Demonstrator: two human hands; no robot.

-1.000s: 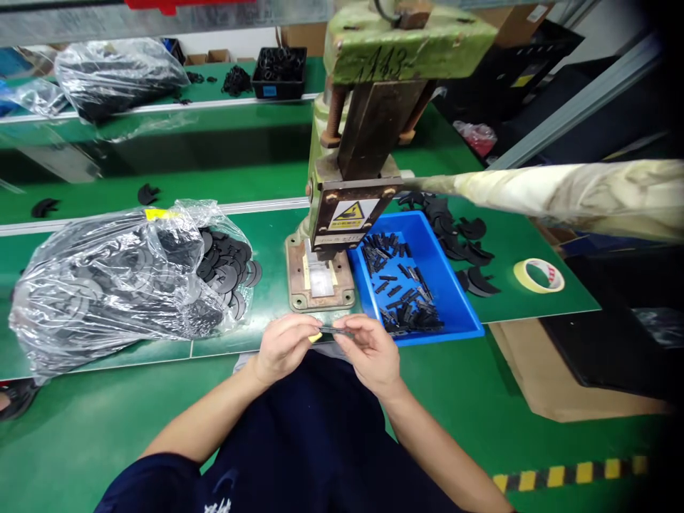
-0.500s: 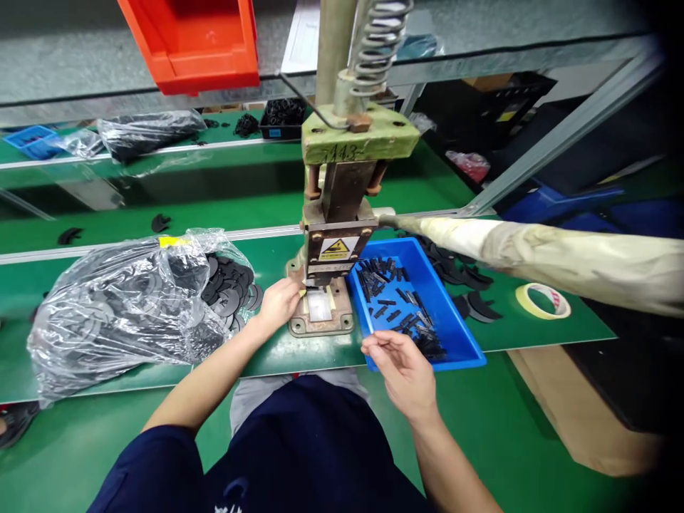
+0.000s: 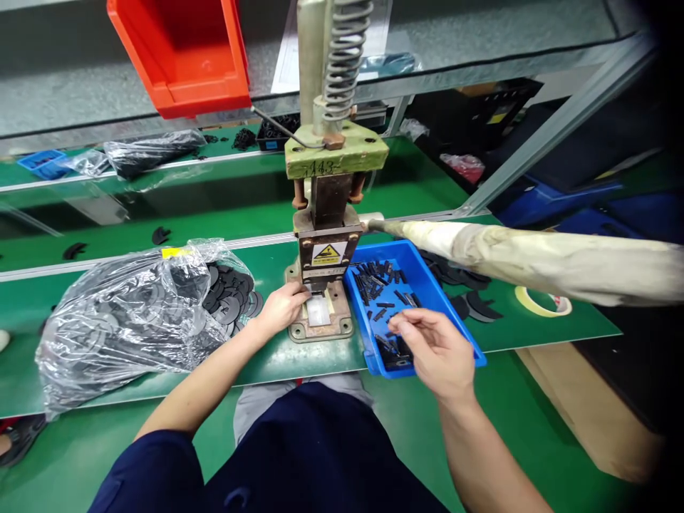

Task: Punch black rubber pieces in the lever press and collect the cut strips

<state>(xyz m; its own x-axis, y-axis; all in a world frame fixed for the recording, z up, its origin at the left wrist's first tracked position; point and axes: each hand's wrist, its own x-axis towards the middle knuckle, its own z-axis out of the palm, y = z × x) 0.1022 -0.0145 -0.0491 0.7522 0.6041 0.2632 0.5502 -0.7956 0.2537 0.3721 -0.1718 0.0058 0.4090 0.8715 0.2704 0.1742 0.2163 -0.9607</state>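
Observation:
My left hand is at the left side of the hand press, its fingers pressed together beside the small pale plate on the base. Whatever those fingertips hold, if anything, is too small to make out. Over the near part of the blue bin hovers my right hand, thumb and fingers curled together. I cannot make out anything between them. Small black strips lie scattered in the bin, some hidden below the hand.
A clear plastic bag with black curved pieces lies at the left. The press's wrapped lever reaches across the right side, above a tape roll. An orange bin stands on the shelf above.
My right hand has moved right, from the bin's near left edge to over its strips. My left hand stays beside the press base. The view has shifted a little.

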